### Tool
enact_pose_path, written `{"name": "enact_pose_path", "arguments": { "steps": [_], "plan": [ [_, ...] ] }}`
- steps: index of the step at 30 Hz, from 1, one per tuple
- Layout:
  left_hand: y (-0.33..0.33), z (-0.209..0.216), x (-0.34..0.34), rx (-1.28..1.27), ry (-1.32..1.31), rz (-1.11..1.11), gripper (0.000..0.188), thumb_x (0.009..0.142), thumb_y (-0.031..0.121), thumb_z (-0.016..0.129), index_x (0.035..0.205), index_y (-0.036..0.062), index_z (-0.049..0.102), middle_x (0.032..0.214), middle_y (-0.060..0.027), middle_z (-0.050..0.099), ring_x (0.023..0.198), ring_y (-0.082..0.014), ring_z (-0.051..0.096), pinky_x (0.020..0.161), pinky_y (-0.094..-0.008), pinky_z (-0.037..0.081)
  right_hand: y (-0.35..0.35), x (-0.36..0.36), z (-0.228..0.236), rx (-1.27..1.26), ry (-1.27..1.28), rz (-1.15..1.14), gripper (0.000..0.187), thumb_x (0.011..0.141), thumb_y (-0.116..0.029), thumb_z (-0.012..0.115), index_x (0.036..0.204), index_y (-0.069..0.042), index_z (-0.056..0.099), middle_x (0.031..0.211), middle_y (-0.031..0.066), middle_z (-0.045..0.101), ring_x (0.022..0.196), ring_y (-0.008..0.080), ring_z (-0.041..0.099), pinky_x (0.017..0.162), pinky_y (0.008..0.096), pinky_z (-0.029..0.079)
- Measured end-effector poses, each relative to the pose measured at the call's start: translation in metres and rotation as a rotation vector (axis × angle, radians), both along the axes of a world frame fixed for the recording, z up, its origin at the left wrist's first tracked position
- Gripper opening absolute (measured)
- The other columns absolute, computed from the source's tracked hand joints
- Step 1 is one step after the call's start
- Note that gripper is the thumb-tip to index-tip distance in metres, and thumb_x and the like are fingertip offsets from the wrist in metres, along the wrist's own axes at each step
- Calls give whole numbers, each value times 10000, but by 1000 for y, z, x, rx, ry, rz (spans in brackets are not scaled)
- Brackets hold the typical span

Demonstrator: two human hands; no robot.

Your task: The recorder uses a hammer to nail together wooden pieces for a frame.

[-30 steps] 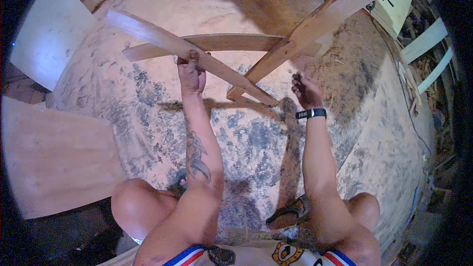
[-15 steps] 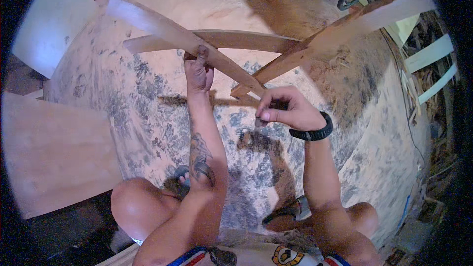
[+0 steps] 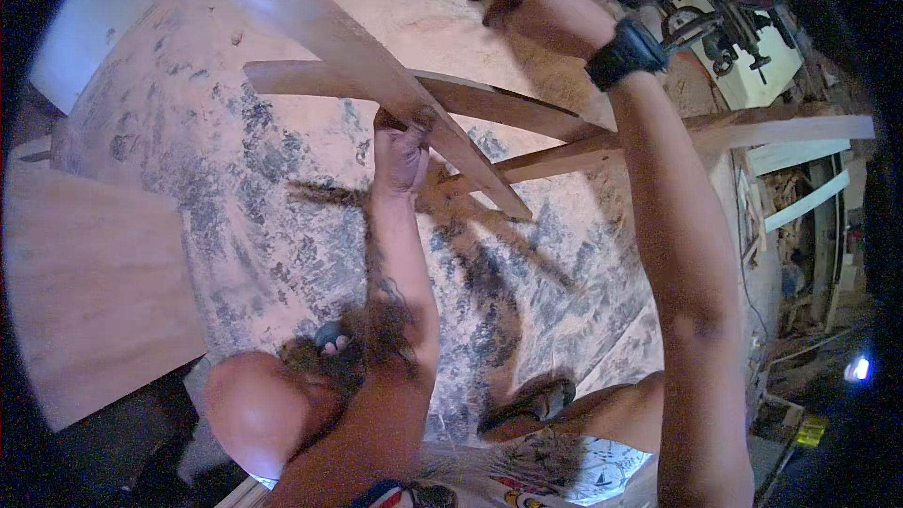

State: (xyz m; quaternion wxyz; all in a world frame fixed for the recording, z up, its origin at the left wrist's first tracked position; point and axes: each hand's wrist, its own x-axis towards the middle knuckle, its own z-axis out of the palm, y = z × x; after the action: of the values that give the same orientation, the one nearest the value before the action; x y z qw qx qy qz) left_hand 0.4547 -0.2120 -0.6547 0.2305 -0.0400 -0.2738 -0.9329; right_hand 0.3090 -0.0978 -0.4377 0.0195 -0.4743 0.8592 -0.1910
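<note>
Three wooden boards are put together in an A-like shape above the floor. My left hand (image 3: 403, 158) is closed at the crossing of a long wooden board (image 3: 362, 52) and a thinner crosspiece (image 3: 310, 78), its thumb over the board's edge. The other long board (image 3: 781, 134) runs off to the right, partly behind my right forearm. Beyond the boards, at the top, my right hand (image 3: 541, 7) is raised with its fingers curled together. Motion blurs it, and anything inside is hidden. A dark watch (image 3: 625, 54) is on that wrist.
A plywood sheet (image 3: 103, 292) lies at the left, with another pale panel (image 3: 113, 19) beyond it. Dark metal tools (image 3: 720, 33) and pale wood strips (image 3: 807, 199) are at the right. The floor (image 3: 282, 263) is stained and dusty; my feet are near the bottom.
My right hand has moved from the boards' joined end up and away to the far side. The boards have shifted and tilted, the right one's far end dropping lower. My left hand keeps its hold.
</note>
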Motion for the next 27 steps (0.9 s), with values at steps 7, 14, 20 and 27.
{"name": "enact_pose_path", "arguments": {
  "steps": [7, 14, 20, 27],
  "plan": [
    [-3, 16, 1, -16, -39, 28, 411, 804, 55, 764, 1176, 37, 591, 1068, -20, 650, 993, -144, 606, 915, -316, 474, -29, -25, -52, 561, -485, 171, 151, 786, -34, 658, 927, -19, 711, 780, 32, 699, 704, 105, 631, 650, 276, 518],
    [-6, 21, 6, -25, -47, 6, 469, 782, 100, 790, 1199, 17, 591, 1129, -35, 656, 1044, -137, 592, 952, -311, 448, -39, -22, -76, 350, -1001, 125, 187, 820, 6, 621, 990, 16, 697, 864, -28, 688, 784, 61, 609, 721, 243, 506],
    [-10, 32, 12, -189, -115, 59, 518, 763, 173, 808, 1199, -11, 595, 1137, -74, 660, 1066, -152, 590, 977, -313, 433, -44, -19, -87, 332, -1035, 139, 262, 845, -68, 642, 1097, -15, 690, 961, 0, 706, 817, 89, 628, 766, 247, 507],
    [-6, 26, 4, -143, -107, 43, 553, 733, 182, 835, 1195, -10, 598, 1123, -63, 667, 1031, -139, 592, 938, -306, 448, -38, -27, -89, 336, -1172, 148, 370, 799, 8, 636, 1169, 20, 653, 1038, 18, 704, 885, 89, 643, 832, 246, 515]
  ]
}}
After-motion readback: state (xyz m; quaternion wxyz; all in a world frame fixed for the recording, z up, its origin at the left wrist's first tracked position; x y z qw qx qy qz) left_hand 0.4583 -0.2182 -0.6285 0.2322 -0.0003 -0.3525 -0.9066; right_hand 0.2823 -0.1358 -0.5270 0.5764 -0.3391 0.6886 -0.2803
